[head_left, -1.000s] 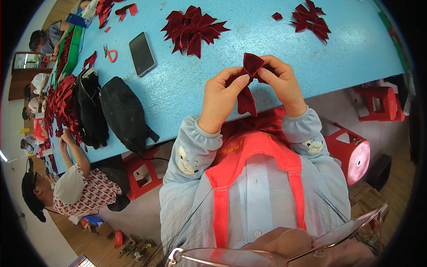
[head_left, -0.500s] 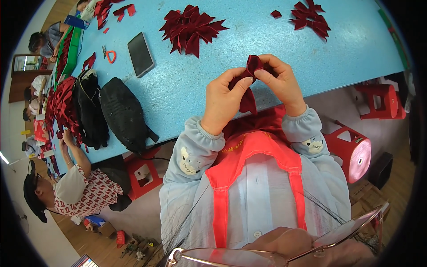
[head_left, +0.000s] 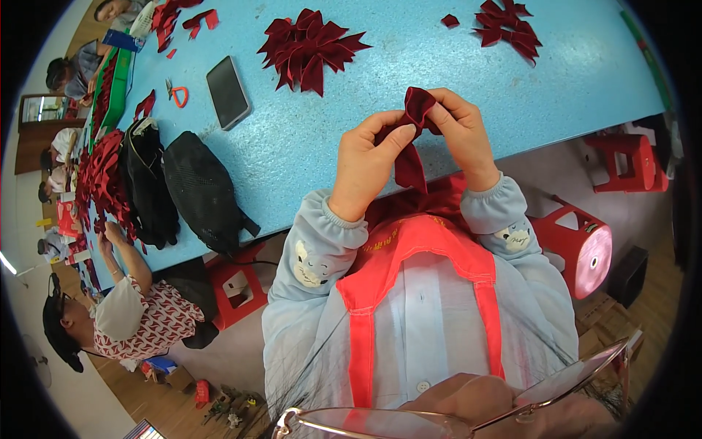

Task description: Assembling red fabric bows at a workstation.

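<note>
Your left hand [head_left: 369, 157] and right hand [head_left: 459, 132] each pinch one dark red velvet ribbon piece [head_left: 411, 139]. Two finished ribbon-bow heaps lie on the blue table [head_left: 585, 80]: one pile [head_left: 308, 47] at 11 o'clock, another [head_left: 508, 29] at 1 o'clock.

Place: a craft workshop
Signs: long blue bench [head_left: 468, 80], piles of dark red fabric bows [head_left: 311, 47] at upper centre, co-workers at left

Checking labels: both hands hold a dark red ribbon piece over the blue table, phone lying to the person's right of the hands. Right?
Not quite. The head view shows the phone to the person's left of the hands, not the right. The rest stands: left hand and right hand both hold the dark red ribbon piece over the blue table.
</note>
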Available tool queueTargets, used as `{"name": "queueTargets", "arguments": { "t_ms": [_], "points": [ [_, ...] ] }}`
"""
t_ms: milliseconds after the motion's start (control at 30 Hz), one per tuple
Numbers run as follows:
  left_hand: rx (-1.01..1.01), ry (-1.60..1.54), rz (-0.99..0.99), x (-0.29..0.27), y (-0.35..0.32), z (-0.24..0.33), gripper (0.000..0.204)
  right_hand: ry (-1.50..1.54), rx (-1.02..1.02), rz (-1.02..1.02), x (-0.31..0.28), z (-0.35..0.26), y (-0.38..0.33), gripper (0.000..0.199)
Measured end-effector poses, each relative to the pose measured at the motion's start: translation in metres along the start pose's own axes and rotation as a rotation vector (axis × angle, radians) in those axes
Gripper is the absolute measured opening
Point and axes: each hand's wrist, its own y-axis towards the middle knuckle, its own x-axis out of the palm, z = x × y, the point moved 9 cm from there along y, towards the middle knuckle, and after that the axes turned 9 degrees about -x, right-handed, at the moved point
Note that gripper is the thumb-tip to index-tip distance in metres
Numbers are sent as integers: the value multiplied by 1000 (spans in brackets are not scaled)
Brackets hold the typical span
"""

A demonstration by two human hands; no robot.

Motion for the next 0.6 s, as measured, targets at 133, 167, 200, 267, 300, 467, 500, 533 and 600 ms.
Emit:
{"name": "queueTargets", "arguments": {
  "t_ms": [133,167,200,267,300,467,500,533,600],
  "points": [
    [13,-42,3,0,1,1,23,38,51,6,0,6,-1,18],
    [15,14,1,0,1,2,24,55,33,1,1,4,0,18],
    [16,70,-2,2,0,2,24,70,15,-3,1,3,0,19],
    [26,92,-5,3,-2,4,23,54,-37,8,3,-3,2,18],
    [38,113,-6,4,-3,6,22,38,-89,16,5,-9,3,18],
    [1,254,-92,13,-4,4,24,-27,-306,-79,13,-26,4,17],
    [0,253,-91,14,-5,3,24,-27,-305,-79,13,-26,3,17],
    [25,193,-50,11,-6,6,26,-14,-261,-39,10,-23,3,17],
    [76,71,31,5,-7,10,32,11,-173,41,4,-17,3,16]
  ]
}}
